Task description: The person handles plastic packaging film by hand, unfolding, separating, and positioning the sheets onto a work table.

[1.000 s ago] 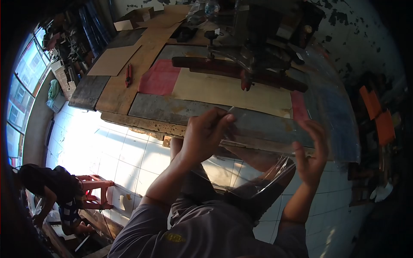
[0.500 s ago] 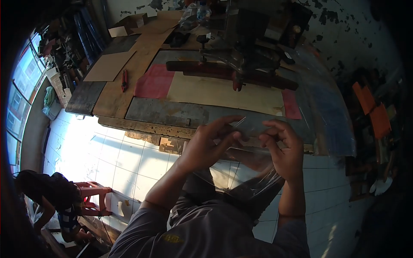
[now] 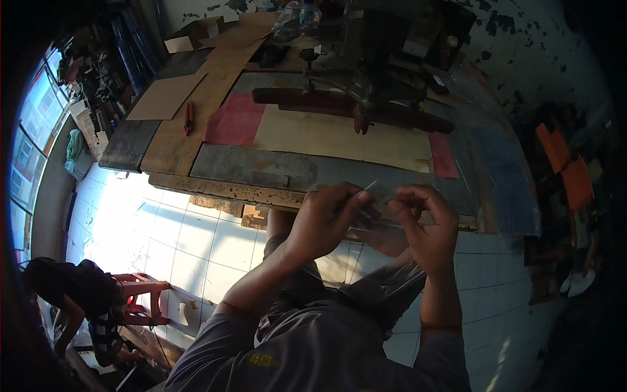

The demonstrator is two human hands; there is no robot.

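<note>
A thin clear plastic sheet (image 3: 380,192) stretches between my two hands in front of the table edge. Its lower part hangs loosely over my lap and catches the light. My left hand (image 3: 326,221) pinches the sheet between thumb and fingers. On the other side, my right hand (image 3: 428,221) has thumb and forefinger closed on the sheet's edge, its other fingers curled. Beyond them, a machine with a long dark red bar (image 3: 353,112) stands over a pale yellow sheet (image 3: 313,137) with pink pieces (image 3: 234,120) at its ends.
A red cutter knife (image 3: 189,119) and a cardboard piece (image 3: 166,98) lie on the table's left. Clear plastic sheeting (image 3: 509,189) drapes over its right side. A water bottle (image 3: 309,18) stands at the back. Another person (image 3: 75,297) bends near a red stool (image 3: 145,297) at lower left.
My hands have come closer together, with the fingertips now nearer each other on the plastic. The left hand's fingers have closed into a tighter pinch. The machine and table items stay put.
</note>
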